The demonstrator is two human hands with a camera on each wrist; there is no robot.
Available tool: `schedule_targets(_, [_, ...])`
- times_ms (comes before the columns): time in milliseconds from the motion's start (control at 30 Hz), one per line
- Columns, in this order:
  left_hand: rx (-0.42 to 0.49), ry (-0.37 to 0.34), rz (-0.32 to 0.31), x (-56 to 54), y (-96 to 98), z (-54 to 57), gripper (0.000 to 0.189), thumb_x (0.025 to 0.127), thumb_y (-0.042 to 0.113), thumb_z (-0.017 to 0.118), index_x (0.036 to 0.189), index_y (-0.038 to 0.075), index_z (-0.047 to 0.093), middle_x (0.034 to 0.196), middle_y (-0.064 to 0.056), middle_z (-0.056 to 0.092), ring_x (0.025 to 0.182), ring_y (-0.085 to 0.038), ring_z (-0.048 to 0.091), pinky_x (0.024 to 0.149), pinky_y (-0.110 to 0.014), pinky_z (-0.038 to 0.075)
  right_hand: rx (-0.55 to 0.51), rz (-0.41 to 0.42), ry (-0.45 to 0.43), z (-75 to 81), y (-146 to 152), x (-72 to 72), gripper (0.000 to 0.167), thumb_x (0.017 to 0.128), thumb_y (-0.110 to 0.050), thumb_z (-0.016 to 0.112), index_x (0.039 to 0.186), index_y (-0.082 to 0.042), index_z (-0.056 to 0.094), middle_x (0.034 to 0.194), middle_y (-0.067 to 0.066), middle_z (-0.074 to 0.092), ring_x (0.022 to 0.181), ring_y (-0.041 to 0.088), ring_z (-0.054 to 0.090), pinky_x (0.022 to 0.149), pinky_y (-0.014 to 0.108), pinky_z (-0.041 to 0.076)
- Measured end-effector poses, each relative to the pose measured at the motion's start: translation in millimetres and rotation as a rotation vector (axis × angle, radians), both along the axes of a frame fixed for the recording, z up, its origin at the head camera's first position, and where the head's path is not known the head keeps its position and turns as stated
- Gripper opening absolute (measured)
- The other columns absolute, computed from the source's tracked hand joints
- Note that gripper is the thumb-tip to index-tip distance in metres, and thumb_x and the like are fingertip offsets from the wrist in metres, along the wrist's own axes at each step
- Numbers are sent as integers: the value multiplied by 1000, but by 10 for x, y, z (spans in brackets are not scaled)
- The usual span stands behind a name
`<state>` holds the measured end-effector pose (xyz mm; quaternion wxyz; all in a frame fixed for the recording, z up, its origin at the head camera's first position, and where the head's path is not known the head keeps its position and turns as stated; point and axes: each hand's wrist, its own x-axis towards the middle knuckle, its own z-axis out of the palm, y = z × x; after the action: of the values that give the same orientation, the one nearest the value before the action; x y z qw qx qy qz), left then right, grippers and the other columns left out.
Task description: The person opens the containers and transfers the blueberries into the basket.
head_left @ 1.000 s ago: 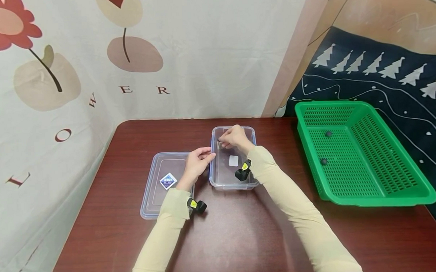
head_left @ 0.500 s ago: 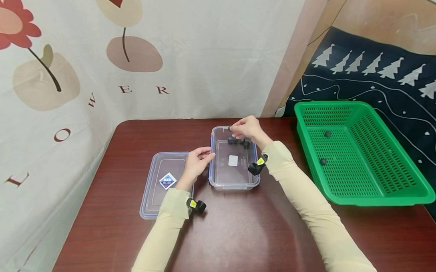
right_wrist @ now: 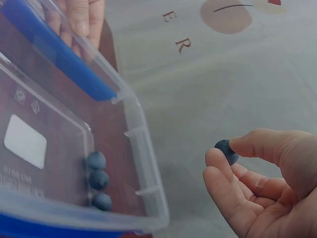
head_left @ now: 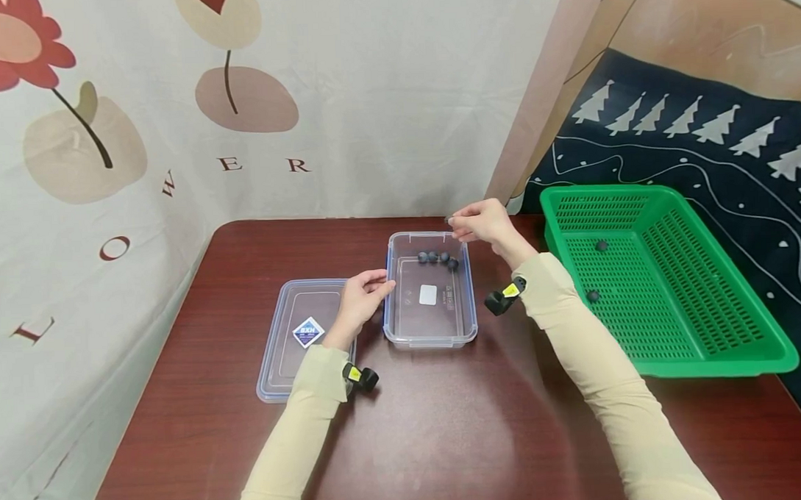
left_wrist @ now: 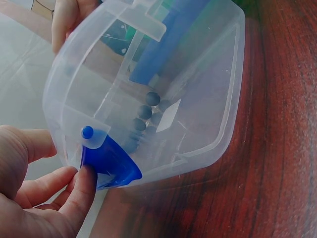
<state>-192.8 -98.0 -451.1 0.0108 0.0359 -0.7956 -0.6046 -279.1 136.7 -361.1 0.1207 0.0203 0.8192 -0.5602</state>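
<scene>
Your right hand (head_left: 484,223) pinches a blueberry (right_wrist: 226,151) between thumb and finger, near the far right corner of the clear container (head_left: 412,319). Your left hand (head_left: 361,301), fingers relaxed, touches the container's left side. Loose blueberries (head_left: 433,257) lie in its far end; the lid (head_left: 305,371) sits left of it.

Head view: the left hand (head_left: 362,299) and sleeve (head_left: 275,457) cover part of the lid (head_left: 292,375) toward the left edge of the worktop (head_left: 440,425), whose near edge is cropped. The grip of the right hand (head_left: 484,222) hides most of its blueberry (right_wrist: 227,151). Print (head_left: 450,297) on the box (head_left: 410,323) is too small to read. Left wrist view: top edge crops it; some blueberries (left_wrist: 145,111) inside blur.
</scene>
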Motion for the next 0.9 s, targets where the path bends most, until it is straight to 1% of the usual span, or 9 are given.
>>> schedule_targets(133, [-2, -2, 0, 0, 3, -1, 33, 83, 8, 69, 112, -7, 63, 103, -21, 66, 91, -25, 64, 69, -16, 46, 15, -14, 14, 53, 134, 20, 30, 88, -14, 66, 109, 7, 64, 94, 19, 68, 78, 22, 69, 73, 32, 54])
schedule_targets(233, [-5, -4, 2, 0, 4, -3, 32, 83, 8, 69, 112, -6, 63, 103, -21, 66, 91, -25, 64, 69, -15, 46, 23, -26, 20, 91, 226, 35, 32, 89, -15, 65, 112, 7, 62, 98, 21, 67, 73, 17, 68, 74, 31, 54])
schedule_targets(333, [2, -2, 1, -2, 1, -9, 32, 84, 8, 69, 112, -6, 64, 103, -21, 66, 91, -25, 64, 68, -15, 46, 20, -35, 24, 121, 309, 56, 33, 89, -15, 64, 114, 7, 61, 99, 21, 66, 69, 11, 67, 74, 29, 54])
schedule_targets(400, [9, -2, -2, -3, -1, -14, 31, 84, 7, 69, 112, -7, 63, 103, -21, 66, 91, -26, 63, 68, -15, 46, 11, -43, 28, 138, 360, 72, 34, 89, -15, 64, 114, 8, 60, 99, 21, 67, 67, 9, 66, 72, 27, 54])
schedule_targets(567, [-3, -8, -8, -3, -5, -20, 32, 84, 9, 69, 112, -6, 63, 104, -21, 66, 91, -25, 63, 69, -17, 48, -36, -54, 42, 173, 504, 121, 35, 89, -12, 64, 116, 10, 58, 95, 18, 68, 69, 12, 68, 68, 24, 54])
schedule_targets(733, [-15, -16, -7, 1, -11, -18, 33, 84, 9, 69, 113, -6, 63, 104, -20, 66, 91, -25, 63, 72, -22, 50, -103, -67, 61, 213, 668, 176, 36, 90, -10, 63, 117, 12, 56, 82, 6, 69, 66, 9, 67, 69, 26, 54])
schedule_targets(833, [-6, -13, -6, 0, -9, -12, 33, 84, 8, 69, 113, -6, 63, 104, -21, 66, 92, -26, 63, 72, -23, 50, -132, -71, 81, 242, 772, 214, 37, 90, -10, 63, 117, 14, 55, 80, 2, 69, 67, 9, 67, 69, 26, 54])
schedule_targets(900, [-7, -9, -4, -1, -8, -12, 33, 84, 8, 70, 112, -6, 63, 104, -21, 66, 92, -25, 64, 72, -22, 50, -130, -75, 93, 268, 839, 244, 38, 90, -12, 63, 117, 14, 54, 79, 0, 69, 69, 9, 67, 68, 24, 54])
